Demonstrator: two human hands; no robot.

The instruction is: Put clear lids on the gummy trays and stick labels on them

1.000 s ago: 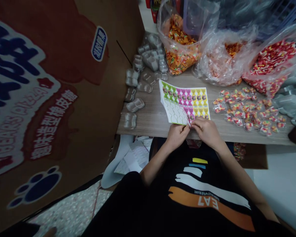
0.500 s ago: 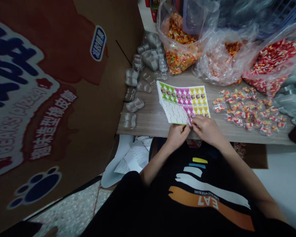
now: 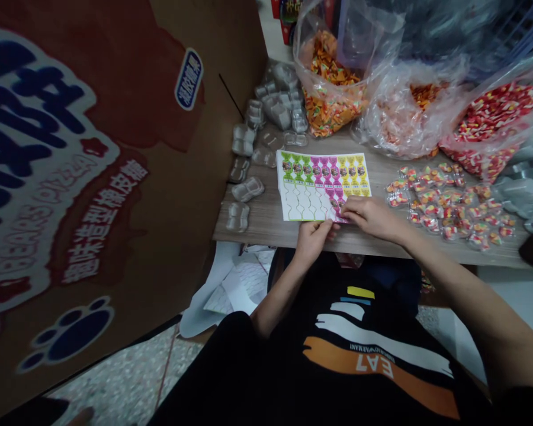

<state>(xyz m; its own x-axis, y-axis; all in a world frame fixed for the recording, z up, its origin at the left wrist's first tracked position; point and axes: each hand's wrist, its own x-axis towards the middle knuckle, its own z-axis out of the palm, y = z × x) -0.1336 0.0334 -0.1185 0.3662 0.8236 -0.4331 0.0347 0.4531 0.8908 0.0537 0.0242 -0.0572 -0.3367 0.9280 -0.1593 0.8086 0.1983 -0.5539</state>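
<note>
On the near part of the table lies a sheet of stickers (image 3: 324, 183), in green, pink and yellow columns. White backing shows in its lower left, where stickers are gone. My left hand (image 3: 311, 239) pinches the sheet's near edge, thumb on top. My right hand (image 3: 373, 218) is closed, its fingertips pinched together at a pink sticker (image 3: 334, 201) near that edge; the fingers partly cover what they grip. Other sheets appear stacked beneath the top one on the left side.
Clear plastic shells (image 3: 249, 188) lie left of the sheet. Candy-filled shells (image 3: 453, 201) sit to the right. Behind stand bags of orange candy (image 3: 333, 106) and red candy (image 3: 493, 124), and a purple basket (image 3: 506, 41). A large printed carton (image 3: 128, 177) walls off the left side.
The sheet, tilted and bent at its near edge before, now lies flatter and straighter on the table. My right hand has moved slightly up and right; my left hand stays at the near edge.
</note>
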